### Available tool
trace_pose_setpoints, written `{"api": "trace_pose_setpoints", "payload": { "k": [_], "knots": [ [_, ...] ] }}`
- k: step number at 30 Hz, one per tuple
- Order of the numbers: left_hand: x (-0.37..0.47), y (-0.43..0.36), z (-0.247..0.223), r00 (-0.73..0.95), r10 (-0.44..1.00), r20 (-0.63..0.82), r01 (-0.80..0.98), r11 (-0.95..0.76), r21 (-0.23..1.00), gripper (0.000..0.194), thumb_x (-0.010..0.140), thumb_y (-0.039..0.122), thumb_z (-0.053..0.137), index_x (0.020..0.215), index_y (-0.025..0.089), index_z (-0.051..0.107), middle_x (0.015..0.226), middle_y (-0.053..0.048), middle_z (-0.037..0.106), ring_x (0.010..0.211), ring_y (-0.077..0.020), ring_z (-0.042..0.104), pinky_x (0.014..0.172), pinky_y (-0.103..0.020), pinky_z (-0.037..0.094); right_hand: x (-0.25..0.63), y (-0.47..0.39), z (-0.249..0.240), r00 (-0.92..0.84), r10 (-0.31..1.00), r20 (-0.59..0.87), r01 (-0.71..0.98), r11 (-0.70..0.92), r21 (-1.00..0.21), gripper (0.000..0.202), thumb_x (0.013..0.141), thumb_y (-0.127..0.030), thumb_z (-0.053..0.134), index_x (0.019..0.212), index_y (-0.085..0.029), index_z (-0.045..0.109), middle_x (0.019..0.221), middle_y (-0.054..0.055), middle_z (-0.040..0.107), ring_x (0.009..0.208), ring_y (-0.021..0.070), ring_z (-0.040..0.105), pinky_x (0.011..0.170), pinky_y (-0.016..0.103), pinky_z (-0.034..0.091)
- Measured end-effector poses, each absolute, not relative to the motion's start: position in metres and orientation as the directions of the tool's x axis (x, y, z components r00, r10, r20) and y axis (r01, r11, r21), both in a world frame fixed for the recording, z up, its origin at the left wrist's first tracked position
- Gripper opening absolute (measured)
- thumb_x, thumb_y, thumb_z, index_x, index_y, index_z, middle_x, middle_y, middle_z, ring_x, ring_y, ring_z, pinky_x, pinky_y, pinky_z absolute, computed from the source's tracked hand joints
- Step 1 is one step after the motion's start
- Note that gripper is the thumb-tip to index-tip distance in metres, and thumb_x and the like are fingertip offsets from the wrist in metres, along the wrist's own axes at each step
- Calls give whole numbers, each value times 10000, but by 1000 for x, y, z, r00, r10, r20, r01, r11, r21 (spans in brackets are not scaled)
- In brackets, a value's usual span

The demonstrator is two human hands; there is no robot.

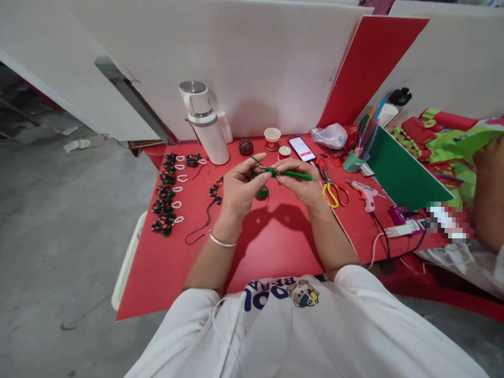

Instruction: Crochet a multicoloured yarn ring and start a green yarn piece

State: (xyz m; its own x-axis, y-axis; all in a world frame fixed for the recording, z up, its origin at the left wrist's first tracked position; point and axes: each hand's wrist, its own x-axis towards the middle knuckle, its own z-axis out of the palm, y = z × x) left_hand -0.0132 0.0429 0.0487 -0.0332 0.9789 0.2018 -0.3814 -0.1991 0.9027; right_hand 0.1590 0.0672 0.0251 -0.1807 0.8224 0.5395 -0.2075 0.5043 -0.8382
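My right hand (302,185) grips a crochet hook with a green handle (297,175), its metal tip pointing left. Pinched in my left hand (241,185) is a small piece of green crochet (269,170), and a green strand runs up over the raised index finger. The hook's tip meets the green piece between both hands. Below them on the red table lies some green yarn (261,194), partly hidden by my left hand. Beside my left wrist a dark multicoloured crocheted strip (216,191) rests on the table, with a loose dark cord (200,229) nearby.
Crocheted pieces with white bead loops (163,205) line the left edge. Behind my hands stand a white flask (210,139), a yarn ball (246,147), a paper cup (272,139) and a phone (302,149). Scissors (329,190) and a pink glue gun (368,197) lie right, near another person's arm (489,194).
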Motion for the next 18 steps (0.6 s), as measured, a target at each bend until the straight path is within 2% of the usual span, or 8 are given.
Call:
{"api": "trace_pose_setpoints", "payload": {
  "k": [6,13,18],
  "knots": [
    [-11,40,49,-94,965,245,-219,-260,940,521,628,294,993,1125,226,854,759,33,641,674,-85,584,591,-198,498,161,68,20,-154,834,530,-256,485,-836,137,891,-355,856,1017,-309,825,1051,-5,833,904,142,773,702,257,650],
    [-10,41,48,-116,954,277,-199,-296,934,496,643,269,971,1120,196,854,727,35,642,624,-72,548,565,-193,483,159,66,24,-121,853,508,-204,480,-853,206,858,-446,879,969,-281,828,947,-8,819,776,121,729,690,267,647],
    [-10,45,41,-115,939,324,-186,-341,922,511,632,279,977,1115,174,847,718,37,643,600,-66,543,550,-190,472,157,63,27,-109,866,487,-234,454,-860,166,834,-381,908,940,-277,832,931,-11,817,804,123,740,698,257,644]
  ]
}}
